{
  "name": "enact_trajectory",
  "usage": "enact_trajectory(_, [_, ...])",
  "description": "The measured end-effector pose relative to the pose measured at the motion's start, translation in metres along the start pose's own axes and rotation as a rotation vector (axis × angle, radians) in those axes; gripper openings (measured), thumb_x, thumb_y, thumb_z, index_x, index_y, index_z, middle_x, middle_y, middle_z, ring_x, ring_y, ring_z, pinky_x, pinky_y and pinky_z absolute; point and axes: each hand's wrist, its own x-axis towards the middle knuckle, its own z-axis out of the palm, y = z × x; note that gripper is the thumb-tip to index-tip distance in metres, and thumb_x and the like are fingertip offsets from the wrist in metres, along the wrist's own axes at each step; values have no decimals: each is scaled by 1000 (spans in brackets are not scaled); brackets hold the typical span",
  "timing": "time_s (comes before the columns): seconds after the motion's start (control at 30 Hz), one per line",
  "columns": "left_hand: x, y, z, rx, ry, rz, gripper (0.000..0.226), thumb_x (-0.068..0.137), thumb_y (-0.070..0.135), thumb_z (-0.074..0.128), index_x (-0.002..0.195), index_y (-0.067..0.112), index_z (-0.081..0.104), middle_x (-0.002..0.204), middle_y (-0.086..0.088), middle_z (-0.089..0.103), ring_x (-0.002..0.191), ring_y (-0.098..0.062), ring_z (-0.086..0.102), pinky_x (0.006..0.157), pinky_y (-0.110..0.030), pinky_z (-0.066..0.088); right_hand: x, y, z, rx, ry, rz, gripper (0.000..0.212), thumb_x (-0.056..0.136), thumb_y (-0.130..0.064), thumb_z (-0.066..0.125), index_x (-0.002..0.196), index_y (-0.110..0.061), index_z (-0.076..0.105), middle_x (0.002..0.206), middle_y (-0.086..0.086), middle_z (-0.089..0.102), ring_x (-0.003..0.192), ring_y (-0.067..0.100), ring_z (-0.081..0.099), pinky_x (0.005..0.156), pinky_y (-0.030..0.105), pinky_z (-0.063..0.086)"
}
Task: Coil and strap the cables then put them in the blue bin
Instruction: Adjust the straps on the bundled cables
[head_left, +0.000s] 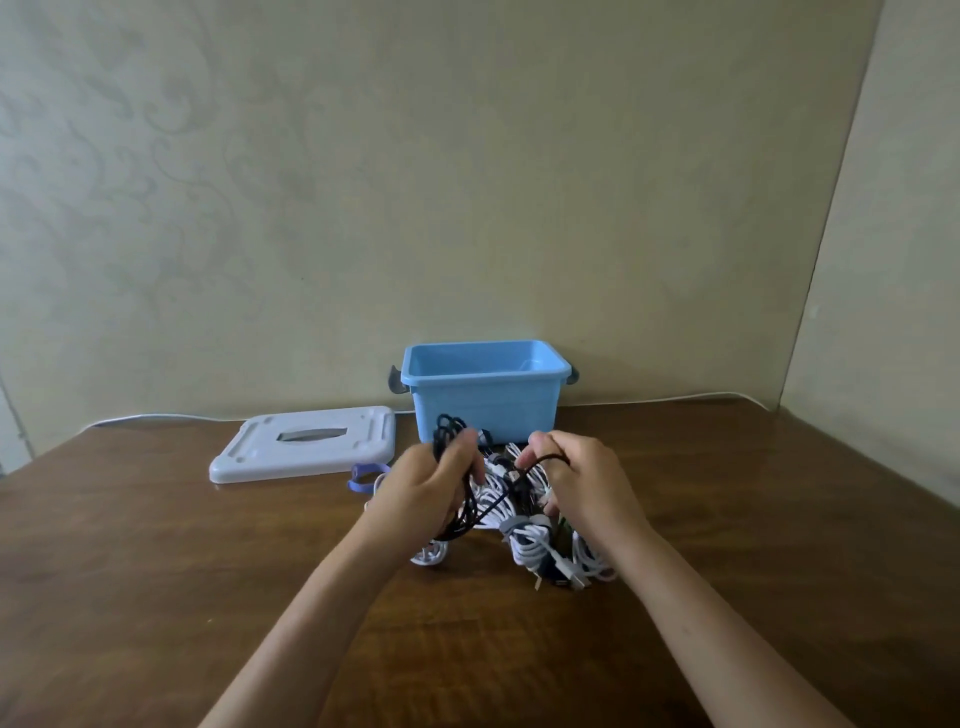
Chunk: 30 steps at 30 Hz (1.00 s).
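My left hand (426, 483) grips a coil of black cable (448, 431), held upright above the table. A loose length of the same black cable runs across to my right hand (582, 480), which pinches it. Under and between my hands lies a pile of white cables (527, 543), one bundle wrapped with a grey strap (514, 524). The open blue bin (485, 387) stands just behind the pile, against the wall, and looks empty inside.
The bin's pale grey lid (306, 441) lies flat on the brown wooden table (156, 571) to the left of the bin. A purple strap (363, 475) lies beside the lid's near corner. A thin white cord (156, 415) runs along the table's back edge.
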Motion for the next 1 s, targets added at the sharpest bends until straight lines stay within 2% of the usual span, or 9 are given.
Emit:
enact_trajectory(0.13, [-4, -5, 17, 310, -56, 80, 48, 99, 54, 43, 75, 16, 60, 48, 11, 41, 47, -8, 37, 50, -30, 29, -1, -2, 6, 1, 8, 12, 38, 108, -36, 41, 82, -29, 68, 56, -14, 58, 51, 1, 56, 54, 23, 39])
enact_trajectory(0.2, [-5, -6, 23, 367, -106, 94, 45, 99, 51, 47, 67, 19, 51, 50, 10, 45, 49, -10, 40, 53, -32, 32, -1, -2, 6, 46, 27, 5, 36, 108, -37, 43, 82, -29, 67, 60, -15, 61, 53, 0, 57, 54, 22, 39])
enact_trajectory(0.3, [-5, -7, 26, 430, -189, 72, 44, 98, 52, 48, 68, 21, 54, 59, 3, 54, 52, -11, 47, 54, -29, 36, -3, -4, 4, 100, 64, -35, 30, 105, -39, 50, 83, -28, 67, 68, -15, 66, 63, 1, 61, 56, 17, 40])
enact_trajectory(0.43, [-4, -2, 22, 496, -148, 34, 44, 101, 50, 44, 68, 22, 48, 56, 8, 50, 50, -5, 43, 51, -25, 32, -3, -7, -3, 79, 40, -78, 21, 99, -40, 62, 84, -26, 68, 57, -21, 58, 55, 1, 54, 52, 15, 38])
enact_trajectory(0.53, [0, -4, 11, 398, 41, 13, 47, 101, 51, 41, 64, 22, 44, 46, 12, 45, 48, -5, 41, 53, -29, 30, 0, -7, -11, 62, -98, -80, 11, 93, -38, 71, 88, -28, 73, 72, -15, 72, 70, 0, 68, 64, 20, 53])
enact_trajectory(0.7, [3, -4, -2, 160, 180, -9, 43, 100, 55, 34, 74, 26, 52, 45, 20, 50, 51, 0, 45, 55, -26, 34, -7, -15, -9, 252, -329, -93, 11, 98, -24, 66, 101, -19, 75, 83, -4, 77, 80, 7, 73, 76, 21, 54])
enact_trajectory(0.8, [3, -7, 2, 57, 121, -5, 52, 94, 65, 37, 79, 21, 60, 52, 17, 56, 56, -2, 52, 59, -28, 40, -11, -20, 1, 250, -290, -130, 12, 98, -24, 66, 101, -19, 76, 83, -6, 77, 80, 7, 73, 77, 23, 57])
enact_trajectory(0.93, [0, -15, 16, 108, -34, 83, 76, 74, 87, 48, 87, 14, 64, 69, 6, 63, 66, -12, 61, 63, -38, 51, -18, -21, 15, 105, -144, -195, 11, 96, -15, 68, 97, -22, 77, 80, -18, 72, 83, -2, 71, 73, 13, 53])
enact_trajectory(1.0, [3, -17, 17, 96, -15, 74, 77, 73, 89, 45, 90, 17, 65, 72, 8, 66, 69, -11, 63, 67, -39, 53, -20, -20, 18, 123, -122, -178, 12, 95, -18, 70, 103, -24, 76, 81, -21, 70, 85, 0, 72, 75, 13, 55])
